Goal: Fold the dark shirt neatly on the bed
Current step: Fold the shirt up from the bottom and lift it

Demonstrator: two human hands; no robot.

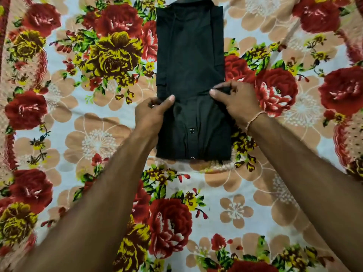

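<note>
Folding the hem up — black cotton snap-button shirt point(190, 61) lies mid-bed, collar toward the far edge.

My left hand point(152, 112) and right hand point(234, 99) pinch the folded hem's corners; I should lay it level, edges flush — then smooth.

One dark shirt point(189, 55) lay on one floral bedsheet point(255, 193), with two hands on it — the left hand point(151, 112) at its left edge, the right hand point(235, 99) at its right. Two metal snap buttons point(191, 131) showed on the near panel — and one thread band point(253, 120) circled the right wrist.
</note>
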